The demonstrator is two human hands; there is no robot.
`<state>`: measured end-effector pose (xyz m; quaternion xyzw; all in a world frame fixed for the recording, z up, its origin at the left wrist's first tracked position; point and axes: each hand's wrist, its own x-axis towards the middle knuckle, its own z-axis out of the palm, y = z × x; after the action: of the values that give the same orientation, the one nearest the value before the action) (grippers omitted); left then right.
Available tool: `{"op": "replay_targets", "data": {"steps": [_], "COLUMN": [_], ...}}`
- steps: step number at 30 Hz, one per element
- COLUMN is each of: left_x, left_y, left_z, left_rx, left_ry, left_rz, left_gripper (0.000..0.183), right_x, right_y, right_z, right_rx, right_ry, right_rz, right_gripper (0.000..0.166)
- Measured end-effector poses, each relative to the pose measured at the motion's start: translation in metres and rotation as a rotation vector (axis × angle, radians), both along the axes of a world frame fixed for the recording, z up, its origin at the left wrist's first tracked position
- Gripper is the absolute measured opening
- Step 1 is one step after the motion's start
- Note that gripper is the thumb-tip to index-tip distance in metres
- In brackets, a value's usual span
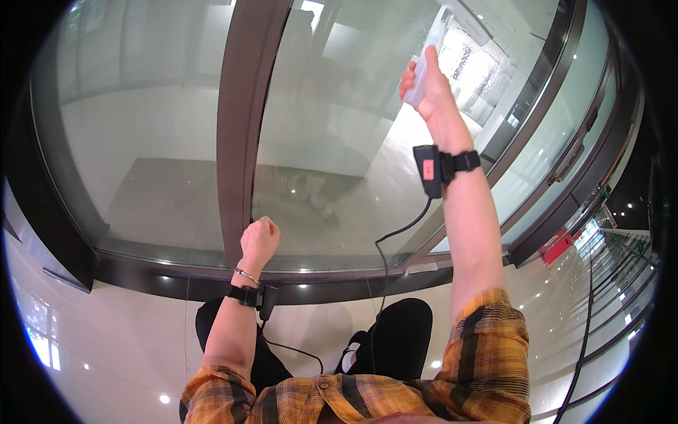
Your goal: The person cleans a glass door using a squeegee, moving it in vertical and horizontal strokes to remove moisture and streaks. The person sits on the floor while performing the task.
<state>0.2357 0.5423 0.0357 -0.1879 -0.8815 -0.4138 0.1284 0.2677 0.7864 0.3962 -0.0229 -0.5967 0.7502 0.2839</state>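
My right hand [431, 87] is raised at the upper right, closed around the pale plastic handle of a window-cleaning tool [425, 66]. The tool's wide grey head [471, 22] lies at or close to the glass pane [328, 122]; whether it touches is hard to tell. Water droplets and wet streaks show on the glass around it. Near the lower end of the brown vertical frame post [238, 132], my left hand [260, 238] is closed in a loose fist, with nothing visible in it. Both wrists carry black strapped devices with cables.
A dark sill [318, 289] runs along the foot of the glass, above a glossy tiled floor [143, 339]. A door handle [569, 161] sits on the framed glass at the right. Beyond it are a red box [557, 246] and metal railings. A cable hangs from my right wrist.
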Motion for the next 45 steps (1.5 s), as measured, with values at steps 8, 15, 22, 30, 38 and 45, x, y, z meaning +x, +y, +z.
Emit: {"op": "replay_targets", "data": {"steps": [8, 15, 22, 30, 38, 45], "left_x": [0.004, 0.002, 0.005, 0.004, 0.007, 0.007], "left_y": [-0.001, -0.014, -0.007, -0.016, -0.022, -0.017], "left_z": [0.005, 0.002, 0.006, 0.008, 0.014, 0.007], "left_rx": [0.017, 0.037, 0.001, 0.025, -0.024, -0.032], "left_ry": [0.014, 0.005, -0.012, -0.007, -0.016, 0.007], "left_rz": [-0.022, -0.037, -0.038, -0.054, -0.057, -0.067], "left_gripper": [0.015, 0.015, 0.016, 0.017, 0.016, 0.016], "right_x": [0.051, 0.016, -0.022, 0.027, 0.037, 0.018], "right_y": [-0.038, -0.055, -0.07, -0.073, -0.054, -0.012], "right_z": [-0.26, -0.158, 0.011, -0.315, -0.305, -0.06], "right_rx": [0.126, 0.228, 0.18, 0.248, 0.2, 0.163], "right_ry": [-0.386, -0.157, 0.017, -0.292, -0.218, -0.077], "right_rz": [-0.039, -0.074, -0.002, -0.121, -0.227, -0.282], "right_gripper": [0.051, 0.051, 0.051, 0.047, 0.043, 0.052]}}
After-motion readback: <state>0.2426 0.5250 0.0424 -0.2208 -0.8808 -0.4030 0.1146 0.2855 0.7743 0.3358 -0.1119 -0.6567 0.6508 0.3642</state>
